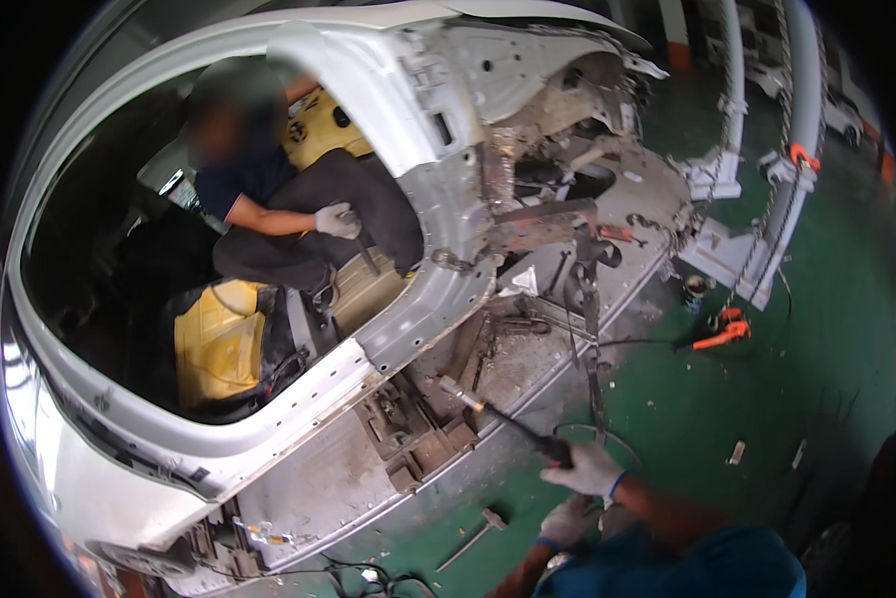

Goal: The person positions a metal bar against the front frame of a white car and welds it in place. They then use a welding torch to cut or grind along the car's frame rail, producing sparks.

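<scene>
Car body point(338, 374), white, spans 8 to 1 o'clock. Long tool point(513, 426) at 5 o'clock, pale tip aimed toward 10 o'clock; judged stiff, fairly light, surest hold at its black grip, clear of the tip. Right hand point(590, 469) closed around that grip. Left hand point(567, 522) just below; cannot tell whether it grips anything.

grey platform point(313, 478): long, metal, scuffed and dirty
platform's near edge: rusty brown clamp point(408, 434) stands there
platform's right half: a white, roughly triangular piece point(520, 282) among dark metal parts
green floor point(667, 399): runs alongside the platform
floor by the platform: a hammer point(473, 537) lying flat, black cables point(383, 583) tangled to its left
floor further right: an orange tool point(724, 331), a small dark can point(695, 291) near it, scattered pale scraps point(736, 451)
</scene>
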Tool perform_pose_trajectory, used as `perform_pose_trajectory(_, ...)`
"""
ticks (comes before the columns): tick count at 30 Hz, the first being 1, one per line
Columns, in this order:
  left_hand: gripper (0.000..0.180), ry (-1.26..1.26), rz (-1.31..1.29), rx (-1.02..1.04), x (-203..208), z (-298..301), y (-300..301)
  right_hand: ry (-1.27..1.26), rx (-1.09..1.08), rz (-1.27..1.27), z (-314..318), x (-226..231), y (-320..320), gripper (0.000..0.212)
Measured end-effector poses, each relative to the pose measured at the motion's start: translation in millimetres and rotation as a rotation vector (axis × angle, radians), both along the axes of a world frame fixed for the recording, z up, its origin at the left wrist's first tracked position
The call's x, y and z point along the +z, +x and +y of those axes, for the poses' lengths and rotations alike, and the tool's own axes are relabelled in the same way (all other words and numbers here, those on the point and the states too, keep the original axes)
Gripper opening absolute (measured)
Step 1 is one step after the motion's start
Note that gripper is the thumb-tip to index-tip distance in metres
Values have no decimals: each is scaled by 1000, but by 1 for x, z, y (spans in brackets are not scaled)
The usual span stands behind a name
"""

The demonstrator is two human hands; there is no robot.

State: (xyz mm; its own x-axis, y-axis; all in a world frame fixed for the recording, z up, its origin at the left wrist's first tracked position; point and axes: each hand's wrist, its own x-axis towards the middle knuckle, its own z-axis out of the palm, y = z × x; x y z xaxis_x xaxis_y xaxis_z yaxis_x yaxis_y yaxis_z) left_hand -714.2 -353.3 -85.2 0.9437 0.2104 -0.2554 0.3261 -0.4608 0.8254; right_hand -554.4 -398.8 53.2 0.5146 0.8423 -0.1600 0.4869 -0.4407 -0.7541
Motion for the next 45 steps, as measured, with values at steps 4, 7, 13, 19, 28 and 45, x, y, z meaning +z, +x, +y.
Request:
perform_pose_trajectory(4, 59, -125, 147, 62, 31, 53, 14, 177, -163, 115, -53, -10, 62, 54)
perform_pose_trajectory(7, 56, -41, 192, 121, 63, 95, 49, 336, -162, 379, -59, -23, 102, 42)
perform_pose_trajectory(13, 47, -10, -48, 388, 116, 132, 147, 195, -184, 810, -29, -60, 177, 45)
perform_pose_trajectory(19, 45, -29, 0, 518, 126, 136, 163, 235, -104, 455, -7, -77, 240, 51)
perform_pose_trajectory(28, 39, -95, -28, 724, 104, 183, 170, 347, -360, 580, -25, -47, 297, 40)
perform_pose_trajectory(45, 32, 440, -410, 528, 210, 189, 468, 290, -386, 401, -10, -70, 568, 52)
